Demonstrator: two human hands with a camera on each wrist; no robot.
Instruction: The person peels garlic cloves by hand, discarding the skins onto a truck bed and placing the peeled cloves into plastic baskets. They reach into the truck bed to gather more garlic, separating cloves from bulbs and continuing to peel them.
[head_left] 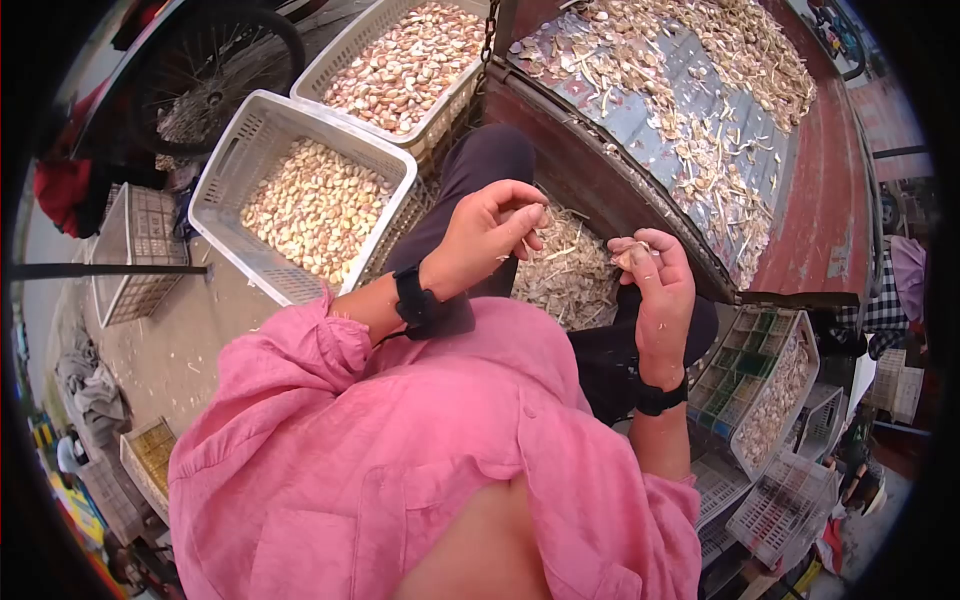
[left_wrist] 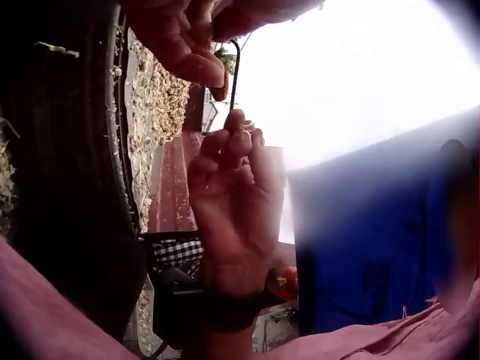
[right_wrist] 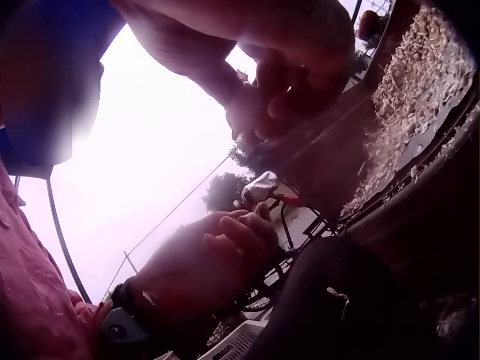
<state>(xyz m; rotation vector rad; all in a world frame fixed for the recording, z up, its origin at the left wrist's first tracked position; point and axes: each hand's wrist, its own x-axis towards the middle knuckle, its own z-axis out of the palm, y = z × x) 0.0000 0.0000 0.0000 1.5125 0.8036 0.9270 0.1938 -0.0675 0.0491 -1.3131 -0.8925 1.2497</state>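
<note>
My left hand [head_left: 485, 235] is raised over the lap and pinches a small reddish-brown garlic clove [left_wrist: 220, 88] between thumb and fingertips. A short distance to its right, my right hand [head_left: 660, 290] has thumb and fingers pinched together on a pale tan bit of garlic [head_left: 632, 258], mostly covered by the fingertips. The two hands are apart, at similar height. Below and between them lies a heap of dry garlic skins and stems [head_left: 565, 265]. From the right wrist, both hands look dark against the bright sky, the left hand [right_wrist: 217, 251] with curled fingers.
At the left stand two pale plastic crates, the nearer crate [head_left: 400, 190] holding peeled-looking cloves, the farther crate [head_left: 310, 88] fuller. A red metal cart bed [head_left: 820, 220] strewn with skins [head_left: 640, 70] rises ahead right. More crates [head_left: 780, 510] stand at lower right.
</note>
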